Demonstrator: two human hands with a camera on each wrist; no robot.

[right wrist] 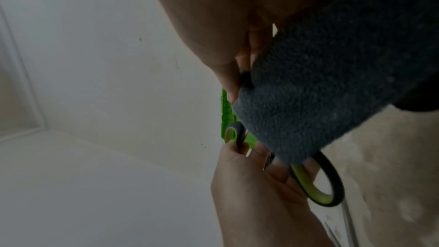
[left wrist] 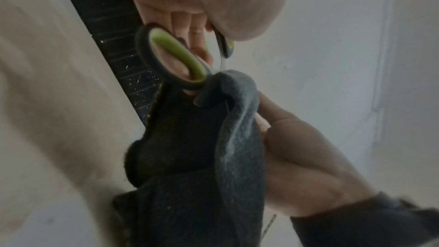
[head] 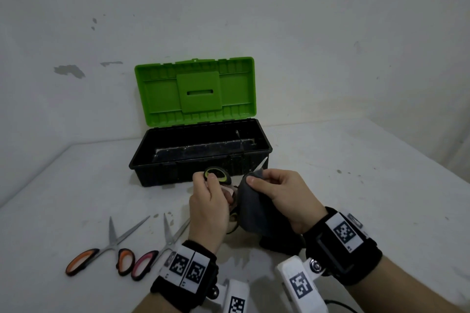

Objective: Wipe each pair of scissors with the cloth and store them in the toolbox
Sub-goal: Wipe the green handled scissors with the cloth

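Observation:
My left hand grips the green-and-black scissors by their handles, held above the table in front of the toolbox. The handle loop shows around my fingers in the left wrist view. My right hand pinches the dark grey cloth around the blades; only the blade tip sticks out past the cloth. In the right wrist view the cloth covers the blades above the handles. The black toolbox stands with its green lid raised.
Orange-handled scissors and pink-handled scissors lie with blades apart on the white table at the front left. The toolbox stands against the white wall. A cable shows at the bottom edge.

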